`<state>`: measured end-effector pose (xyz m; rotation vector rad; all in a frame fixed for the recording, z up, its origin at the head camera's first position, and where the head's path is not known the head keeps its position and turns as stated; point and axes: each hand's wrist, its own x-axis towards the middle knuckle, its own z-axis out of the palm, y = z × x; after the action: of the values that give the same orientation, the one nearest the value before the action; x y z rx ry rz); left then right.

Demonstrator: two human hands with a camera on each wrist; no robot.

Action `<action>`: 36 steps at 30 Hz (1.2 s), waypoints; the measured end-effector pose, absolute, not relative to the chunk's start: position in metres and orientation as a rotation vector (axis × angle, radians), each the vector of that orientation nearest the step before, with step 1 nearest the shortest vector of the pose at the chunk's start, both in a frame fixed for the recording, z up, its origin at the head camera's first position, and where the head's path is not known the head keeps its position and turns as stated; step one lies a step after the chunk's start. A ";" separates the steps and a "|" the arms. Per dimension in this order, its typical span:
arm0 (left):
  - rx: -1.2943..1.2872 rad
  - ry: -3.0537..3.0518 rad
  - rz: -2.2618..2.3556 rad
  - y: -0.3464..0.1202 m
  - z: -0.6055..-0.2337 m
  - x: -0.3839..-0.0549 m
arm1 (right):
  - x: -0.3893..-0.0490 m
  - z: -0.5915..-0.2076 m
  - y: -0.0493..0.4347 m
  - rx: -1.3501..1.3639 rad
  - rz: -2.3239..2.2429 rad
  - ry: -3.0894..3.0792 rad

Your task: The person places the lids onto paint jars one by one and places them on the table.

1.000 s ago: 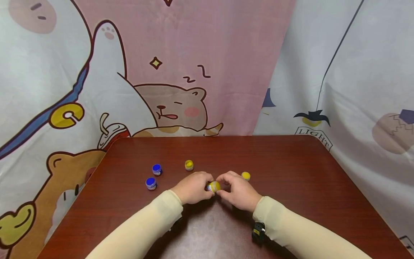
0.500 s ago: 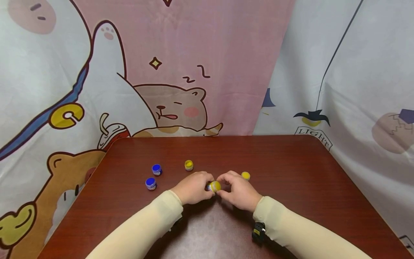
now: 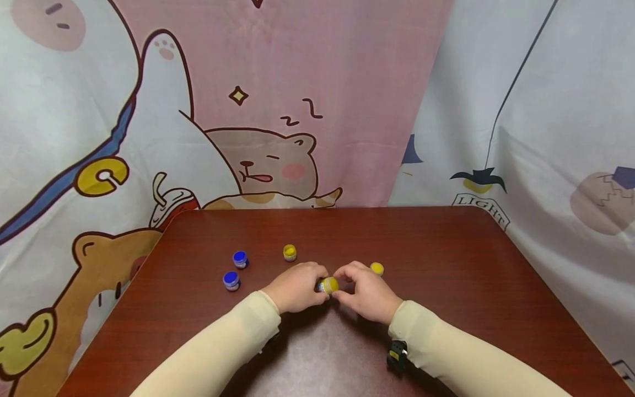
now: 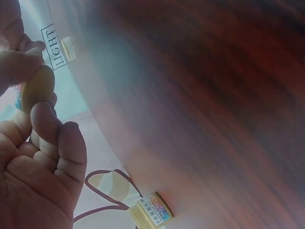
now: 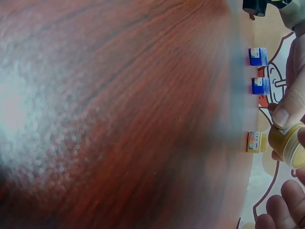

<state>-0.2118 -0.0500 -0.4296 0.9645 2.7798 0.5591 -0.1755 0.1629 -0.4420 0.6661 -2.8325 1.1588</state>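
My left hand [image 3: 297,288] grips a small yellow paint jar [image 3: 328,285] by its body, tilted so that its yellow lid faces right. From the other side my right hand [image 3: 367,292] brings curved fingers and thumb to the lid's rim, one at its upper edge and one at its lower edge. In the right wrist view the left thumb [image 5: 283,114] presses on the labelled side of the held jar [image 5: 281,139], and right fingers overlap its pale rim. The left wrist view shows the jar's rounded base [image 4: 40,87] between thumb and fingers.
Two blue paint jars [image 3: 240,259] [image 3: 231,280] stand on the brown table [image 3: 436,242] at the left. One yellow jar [image 3: 290,253] stands behind the left hand, another [image 3: 377,269] just behind the right. A cartoon-printed cloth [image 3: 347,110] hangs behind the table.
Almost nothing differs. The right index fingertip has shifted very slightly to the right by the lid; the left hand and the jar keep their place.
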 end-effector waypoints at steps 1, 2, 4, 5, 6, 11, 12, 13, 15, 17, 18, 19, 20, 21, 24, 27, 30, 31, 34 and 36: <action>0.966 2.780 0.556 -0.050 -0.430 -0.212 | -0.176 -0.442 0.163 0.662 1.160 -2.835; 0.967 2.780 0.554 -0.050 -0.430 -0.212 | -0.176 -0.442 0.163 0.655 1.160 -2.838; 0.970 2.780 0.551 -0.050 -0.430 -0.212 | -0.176 -0.442 0.163 0.641 1.163 -2.843; 0.973 2.780 0.551 -0.050 -0.430 -0.212 | -0.176 -0.442 0.163 0.637 1.162 -2.845; 0.975 2.782 0.550 -0.051 -0.430 -0.212 | -0.176 -0.442 0.163 0.637 1.161 -2.846; 0.985 2.783 0.543 -0.051 -0.430 -0.212 | -0.176 -0.441 0.162 0.676 1.149 -2.830; 0.984 2.781 0.542 -0.051 -0.430 -0.212 | -0.176 -0.441 0.162 0.682 1.152 -2.828; 0.981 2.778 0.542 -0.051 -0.430 -0.212 | -0.176 -0.441 0.162 0.683 1.152 -2.828; 0.976 2.774 0.540 -0.050 -0.430 -0.212 | -0.176 -0.441 0.163 0.679 1.152 -2.833; 0.970 2.773 0.537 -0.050 -0.430 -0.212 | -0.177 -0.442 0.163 0.667 1.147 -2.838; 0.966 2.773 0.537 -0.050 -0.430 -0.212 | -0.177 -0.442 0.163 0.660 1.145 -2.842; 0.964 2.774 0.534 -0.050 -0.430 -0.212 | -0.177 -0.442 0.163 0.656 1.140 -2.844; 0.964 2.776 0.531 -0.050 -0.430 -0.212 | -0.177 -0.442 0.163 0.658 1.138 -2.844; 0.964 2.778 0.530 -0.050 -0.430 -0.212 | -0.177 -0.442 0.163 0.662 1.137 -2.843; 0.966 2.784 0.525 -0.050 -0.429 -0.212 | -0.177 -0.443 0.163 0.676 1.135 -2.840; 0.967 2.786 0.527 -0.050 -0.428 -0.211 | -0.177 -0.443 0.163 0.679 1.136 -2.840; 0.967 2.785 0.531 -0.050 -0.428 -0.210 | -0.177 -0.443 0.164 0.662 1.134 -2.846; 0.968 2.785 0.531 -0.050 -0.427 -0.210 | -0.177 -0.443 0.164 0.657 1.134 -2.847; 0.969 2.783 0.532 -0.050 -0.428 -0.210 | -0.176 -0.443 0.163 0.661 1.135 -2.840; 0.969 2.782 0.530 -0.050 -0.428 -0.210 | -0.176 -0.442 0.163 0.673 1.142 -2.832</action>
<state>-0.2104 -0.0496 -0.4277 0.9686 2.7821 0.5302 -0.1757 0.1632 -0.4419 0.6731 -2.8324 1.1420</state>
